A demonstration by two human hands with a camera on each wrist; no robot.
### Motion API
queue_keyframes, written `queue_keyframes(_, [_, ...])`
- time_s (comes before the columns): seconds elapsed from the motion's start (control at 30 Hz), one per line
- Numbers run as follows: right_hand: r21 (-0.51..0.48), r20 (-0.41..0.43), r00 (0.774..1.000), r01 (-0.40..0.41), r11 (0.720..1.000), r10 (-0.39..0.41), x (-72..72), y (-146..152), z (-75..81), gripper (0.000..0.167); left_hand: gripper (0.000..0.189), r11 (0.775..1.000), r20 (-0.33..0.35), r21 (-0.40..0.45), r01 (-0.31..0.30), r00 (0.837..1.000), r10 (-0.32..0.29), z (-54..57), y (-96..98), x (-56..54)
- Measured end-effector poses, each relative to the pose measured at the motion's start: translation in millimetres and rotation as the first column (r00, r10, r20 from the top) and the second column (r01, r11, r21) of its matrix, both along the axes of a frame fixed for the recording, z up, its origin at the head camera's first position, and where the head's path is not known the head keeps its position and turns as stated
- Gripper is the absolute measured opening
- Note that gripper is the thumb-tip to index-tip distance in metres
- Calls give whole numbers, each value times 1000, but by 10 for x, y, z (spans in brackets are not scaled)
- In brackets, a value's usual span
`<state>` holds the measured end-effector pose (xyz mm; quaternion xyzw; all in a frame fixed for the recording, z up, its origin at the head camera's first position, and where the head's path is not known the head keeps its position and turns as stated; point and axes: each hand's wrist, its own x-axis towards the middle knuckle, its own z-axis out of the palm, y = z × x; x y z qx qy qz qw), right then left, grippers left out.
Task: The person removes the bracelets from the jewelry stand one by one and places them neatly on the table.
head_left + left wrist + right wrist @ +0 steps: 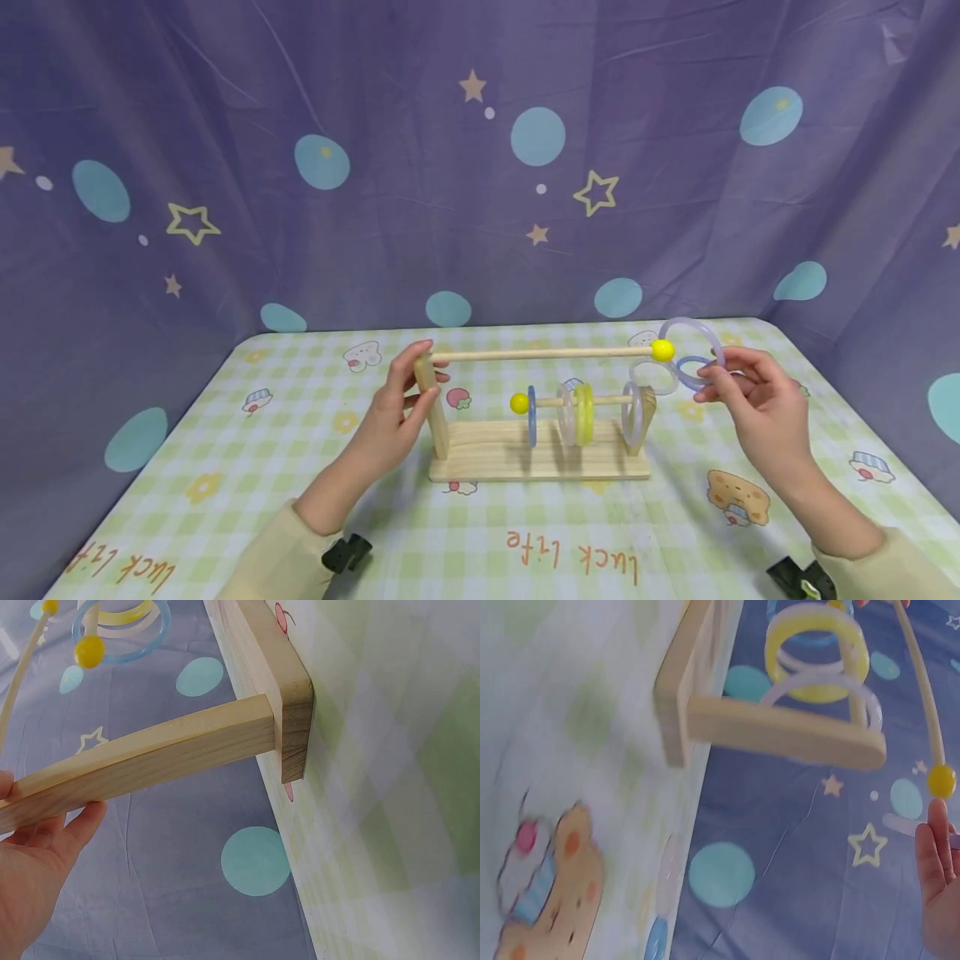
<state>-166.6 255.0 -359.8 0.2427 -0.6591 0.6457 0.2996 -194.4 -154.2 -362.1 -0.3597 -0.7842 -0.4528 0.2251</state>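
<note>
A wooden ring stand (540, 467) has a post at each end. My left hand (393, 408) grips the top of the left post (150, 754), with thumb and fingers on either side. From that post an upper rod (540, 354) runs right to a yellow ball (663, 350). My right hand (765, 404) pinches a pale purple ring (693, 322), whose left edge overlaps this ball in the head view. On the lower rod (611, 401) hang a blue ring (532, 417), yellow rings (583, 414) and pale rings (633, 414); another yellow ball (520, 403) caps its left end.
Behind the stand's right end, a whitish ring (654, 392) and a blue-purple ring (684, 377) lie on the tablecloth (300, 467), near my right fingers. A purple patterned curtain (420, 233) hangs beyond the table's far edge.
</note>
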Motion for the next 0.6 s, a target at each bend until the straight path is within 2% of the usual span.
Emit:
queue_keyframes(0.03, [7, -1, 1000, 13, 1000, -13, -13, 27, -10, 26, 62, 1000, 0, 0, 0, 1000, 0, 0, -1, 1])
queue_keyframes(0.13, [86, 29, 991, 128, 988, -131, -41, 104, -37, 28, 62, 1000, -4, 1, 4, 1000, -4, 1, 2, 2])
queue_keyframes(0.23, [195, 38, 966, 245, 950, -257, -72, 177, -82, 24, 62, 1000, -8, -1, 7, 1000, -7, 2, 1, 0])
queue_keyframes(0.3, [244, 41, 952, 286, 927, -304, -97, 224, -115, 22, 63, 1000, -10, -1, 7, 1000, -7, 1, 0, -2])
queue_keyframes(0.43, [327, 72, 943, 286, 900, -326, -156, 324, -171, 18, 63, 1000, -17, 1, 10, 1000, -10, 3, -2, -1])
queue_keyframes(0.6, [522, 111, 941, 220, 824, -321, -214, 460, -236, 13, 62, 1000, -29, 7, 19, 999, -19, 8, 3, 0])
